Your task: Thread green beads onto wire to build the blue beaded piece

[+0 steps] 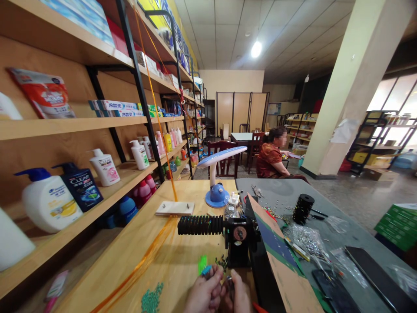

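My left hand [206,292] is closed at the table's near edge, fingertips pinched. A small bright blue piece [206,270] shows at its index finger; whether it is held or worn I cannot tell. Close beside it, my right hand [239,294] is curled round a small, shiny, metallic-looking piece [230,283], too blurred to name. Just beyond the hands stands a black device [239,243] with a round dial and a ridged black cylinder [200,225] sticking out to the left. Small dark pieces [222,262] and a bright green piece [202,263] lie between it and my hands.
Turquoise beads [152,298] lie in a pile at left. Orange threads [146,252] run past a pale block [175,208]. A blue lamp [216,195] stands behind. Bagged metal parts [306,239] and a black spool [302,208] are at right. A person [272,156] sits beyond; shelves [124,174] line the left.
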### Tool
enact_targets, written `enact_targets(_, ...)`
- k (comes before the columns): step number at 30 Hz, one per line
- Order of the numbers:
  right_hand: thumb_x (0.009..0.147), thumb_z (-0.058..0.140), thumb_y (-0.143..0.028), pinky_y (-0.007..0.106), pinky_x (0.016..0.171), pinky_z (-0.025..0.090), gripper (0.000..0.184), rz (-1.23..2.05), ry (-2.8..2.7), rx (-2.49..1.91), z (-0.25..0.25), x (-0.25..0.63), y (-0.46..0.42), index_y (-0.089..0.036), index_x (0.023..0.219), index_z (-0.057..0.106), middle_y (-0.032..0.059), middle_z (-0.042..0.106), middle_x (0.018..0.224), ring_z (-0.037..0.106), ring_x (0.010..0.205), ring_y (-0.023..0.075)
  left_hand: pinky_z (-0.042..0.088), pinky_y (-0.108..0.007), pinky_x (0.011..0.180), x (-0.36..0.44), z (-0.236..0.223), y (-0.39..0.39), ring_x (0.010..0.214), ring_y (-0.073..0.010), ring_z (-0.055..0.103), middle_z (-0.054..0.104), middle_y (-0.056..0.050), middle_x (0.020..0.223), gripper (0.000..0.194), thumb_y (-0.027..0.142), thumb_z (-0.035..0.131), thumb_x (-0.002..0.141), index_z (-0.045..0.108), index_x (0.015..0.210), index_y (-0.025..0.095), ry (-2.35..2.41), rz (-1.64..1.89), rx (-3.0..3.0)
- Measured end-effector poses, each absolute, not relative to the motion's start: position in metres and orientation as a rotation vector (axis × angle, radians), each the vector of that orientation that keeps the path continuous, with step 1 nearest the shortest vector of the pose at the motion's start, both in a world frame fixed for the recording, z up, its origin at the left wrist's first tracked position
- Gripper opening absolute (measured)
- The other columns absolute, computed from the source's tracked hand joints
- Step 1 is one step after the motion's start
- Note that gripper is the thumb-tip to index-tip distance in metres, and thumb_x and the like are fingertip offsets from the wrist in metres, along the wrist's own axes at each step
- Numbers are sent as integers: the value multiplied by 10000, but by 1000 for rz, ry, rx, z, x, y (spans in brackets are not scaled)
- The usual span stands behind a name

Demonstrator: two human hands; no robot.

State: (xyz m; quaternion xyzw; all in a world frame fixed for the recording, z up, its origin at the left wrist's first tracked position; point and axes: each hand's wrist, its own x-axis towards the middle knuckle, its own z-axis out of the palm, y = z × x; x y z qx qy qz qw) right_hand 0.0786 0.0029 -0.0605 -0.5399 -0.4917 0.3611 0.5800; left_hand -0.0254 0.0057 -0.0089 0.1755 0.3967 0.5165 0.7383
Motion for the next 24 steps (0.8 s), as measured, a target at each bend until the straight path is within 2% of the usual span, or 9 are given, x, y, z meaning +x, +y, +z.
enact_targets(2,909,409,-720,269,427,403,673,863,-1184,-1302,-51,86,2,-207,556,663,20,614,455,564,435,191,74,-149,382,-28,-12,5,340,-1,243,399,134,422,596,474,997,396,543,652,187,851,1098,366)
enact_targets(4,937,369,-710,274,446,374,686,756,-1309,-1374,-43,101,1,-221,538,640,14,607,459,567,448,191,80,-153,380,-31,-15,3,345,-1,253,441,114,482,524,413,987,488,551,660,180,828,1050,346)
enact_targets(8,937,493,-617,299,600,428,496,205,-1780,-1486,-39,147,2,-259,667,708,51,715,658,672,657,243,101,-147,390,-37,-19,-2,356,0,259,440,101,533,354,306,908,685,587,704,157,787,967,295)
enact_targets(10,901,545,-630,324,614,444,471,-7,-1859,-1516,-42,166,3,-269,646,710,67,699,654,659,653,258,111,-141,395,-39,-21,-5,363,1,270,436,100,539,314,269,893,712,602,721,149,773,954,242)
enact_targets(13,881,541,-670,362,629,470,489,-143,-1841,-1522,-48,181,4,-275,662,728,84,691,660,653,657,281,117,-137,392,-40,-21,-8,368,7,293,496,82,584,296,224,897,705,615,743,144,759,948,167)
enact_targets(16,844,593,-674,380,663,507,441,-92,-1788,-1489,-49,183,2,-276,760,763,90,728,723,680,699,294,122,-128,392,-40,-18,-11,374,21,308,568,61,664,319,203,913,680,609,755,146,755,950,157)
enact_targets(19,859,628,-586,373,721,553,352,97,-1794,-1376,-46,173,-5,-270,908,777,83,778,845,723,802,297,112,-121,393,-39,-14,-15,388,21,347,593,56,690,380,202,949,620,597,758,154,770,991,174)
enact_targets(21,901,587,-549,352,737,574,342,243,-1719,-1297,-47,158,-13,-266,972,766,75,784,874,736,826,278,106,-125,393,-37,-13,-17,387,17,340,585,63,659,441,237,982,555,591,744,160,772,1028,201)
enact_targets(24,891,572,-617,309,701,579,394,408,-1425,-1288,-51,128,-29,-271,967,745,55,763,817,735,753,244,91,-143,391,-34,-11,-20,366,8,264,475,108,510,533,337,1014,447,570,689,171,794,1060,253)
